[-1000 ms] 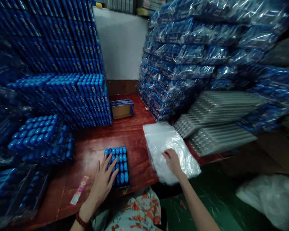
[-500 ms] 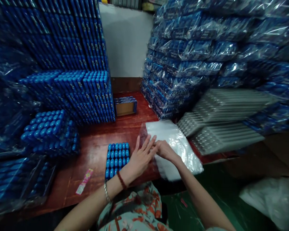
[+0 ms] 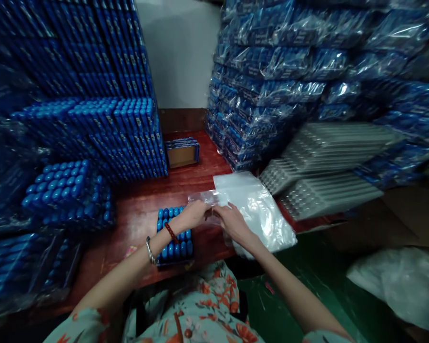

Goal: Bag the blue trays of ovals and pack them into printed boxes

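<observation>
My left hand (image 3: 196, 213) and my right hand (image 3: 233, 222) meet over the table, fingers closed in a pinch at the edge of a clear plastic bag (image 3: 201, 196). The bag spreads out just beyond and between them. Beneath my right hand lies a pile of clear plastic bags (image 3: 262, 209). A pack of shiny blue rounded pieces in rows (image 3: 175, 250) sits on the table under my left wrist, which hides part of it. My left forearm partly covers a small pink label strip (image 3: 130, 251).
Blue packs (image 3: 128, 128) are stacked high at the left and back. Plastic-wrapped blue packs (image 3: 271, 90) rise at the right, beside grey moulded trays (image 3: 329, 190). An open cardboard box (image 3: 183, 156) stands on the red-brown table (image 3: 139, 195). A white sack (image 3: 396, 286) rests on the floor.
My left hand went from flat with spread fingers to a pinch. A clear bag now extends left from the pile, between both hands. My left forearm now covers most of the pink strip.
</observation>
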A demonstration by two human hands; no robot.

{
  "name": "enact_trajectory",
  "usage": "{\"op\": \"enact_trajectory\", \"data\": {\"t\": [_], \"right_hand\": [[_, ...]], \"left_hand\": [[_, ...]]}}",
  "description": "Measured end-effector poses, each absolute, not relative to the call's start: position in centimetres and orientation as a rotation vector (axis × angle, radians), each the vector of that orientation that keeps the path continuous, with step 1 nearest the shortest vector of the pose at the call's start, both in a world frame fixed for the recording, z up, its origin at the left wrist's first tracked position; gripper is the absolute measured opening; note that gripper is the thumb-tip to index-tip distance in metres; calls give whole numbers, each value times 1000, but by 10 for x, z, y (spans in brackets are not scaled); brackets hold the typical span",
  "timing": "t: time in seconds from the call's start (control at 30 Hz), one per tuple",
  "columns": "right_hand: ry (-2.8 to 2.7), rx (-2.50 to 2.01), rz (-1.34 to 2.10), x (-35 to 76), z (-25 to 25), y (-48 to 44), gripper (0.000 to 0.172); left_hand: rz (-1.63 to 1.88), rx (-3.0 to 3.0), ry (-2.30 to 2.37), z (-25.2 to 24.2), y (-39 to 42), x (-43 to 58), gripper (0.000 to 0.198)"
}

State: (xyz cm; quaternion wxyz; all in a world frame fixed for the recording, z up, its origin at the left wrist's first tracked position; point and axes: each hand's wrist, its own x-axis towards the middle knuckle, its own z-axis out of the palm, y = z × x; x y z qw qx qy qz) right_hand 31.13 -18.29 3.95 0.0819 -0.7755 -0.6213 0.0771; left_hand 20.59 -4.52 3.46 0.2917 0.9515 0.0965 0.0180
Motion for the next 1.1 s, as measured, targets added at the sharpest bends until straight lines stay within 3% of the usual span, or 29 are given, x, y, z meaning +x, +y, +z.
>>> {"op": "enact_trajectory", "data": {"t": [0.13,0.37,0.47,0.57,0.67,0.77,0.9,1.0,1.1], "right_hand": [[-1828,-2281,203,304,47,-154,22],[-1779,-2513,106,318,71,-108,22],[-1645,-2541,-92,328,95,-89,23],[-1506,-2273,-369,326,122,-82,21],[-1363,-1912,-526,315,122,-80,24],[-1257,-1771,-329,306,74,-70,26],[-1101,-1914,269,299,-21,-50,31],[-1131,-1933,420,295,-69,-45,25],[-1192,-1873,462,291,-86,-52,19]], "left_hand": [[110,2620,421,49,-23,195,6],[44,2952,701,84,4,167,31],[72,3056,898,115,22,156,32],[394,3040,1164,151,32,136,25],[1046,2840,1304,158,29,108,24],[1422,2503,1348,113,24,87,23],[1003,1990,1428,7,34,85,21],[867,1902,1390,-52,39,92,17],[814,1899,1282,-78,31,97,17]]}}
